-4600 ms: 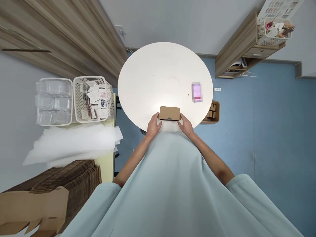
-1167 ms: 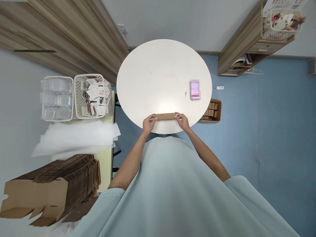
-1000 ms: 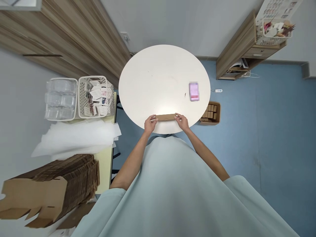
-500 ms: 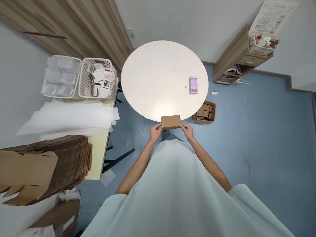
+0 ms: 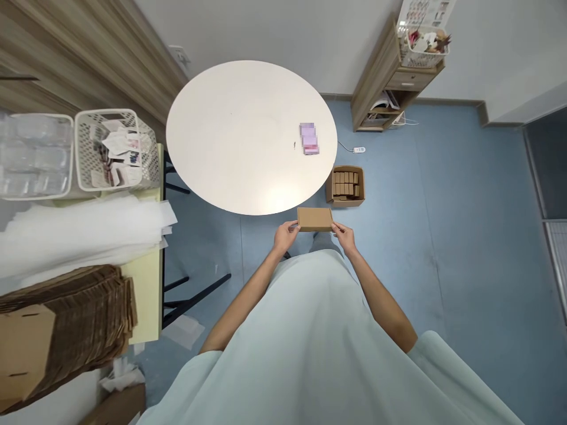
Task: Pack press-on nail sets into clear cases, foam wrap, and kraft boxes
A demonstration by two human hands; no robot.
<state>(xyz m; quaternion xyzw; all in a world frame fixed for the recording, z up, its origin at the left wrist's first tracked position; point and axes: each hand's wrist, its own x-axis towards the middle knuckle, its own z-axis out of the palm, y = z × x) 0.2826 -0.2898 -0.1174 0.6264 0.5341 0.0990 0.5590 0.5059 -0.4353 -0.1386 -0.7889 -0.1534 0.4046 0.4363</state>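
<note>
A small, flat brown cardboard box (image 5: pixel 315 219), its lid closed, is held level between my two hands in front of my body. My left hand (image 5: pixel 286 236) pinches its left end, thumb and fingers at the corner. At the right end my right hand (image 5: pixel 344 236) grips it the same way. The box is just off the near edge of a white oval table (image 5: pixel 230 159). To its right on the floor, an open carton (image 5: pixel 364 188) holds several small brown boxes in rows.
A blurred purple item (image 5: pixel 309 139) lies on the table. At left, a yellow table (image 5: pixel 146 295) bears white foam sheets (image 5: pixel 88 230), flattened cardboard (image 5: pixel 84 319), a white basket (image 5: pixel 80 153) of cards and a bin of clear containers (image 5: pixel 39 156). A wooden cabinet (image 5: pixel 376 71) and power strip (image 5: pixel 359 150) are at right.
My view has swung to the right, so the table and shelves appear further left. The box, held in both hands, has moved right, away from the table's front toward the carton.
</note>
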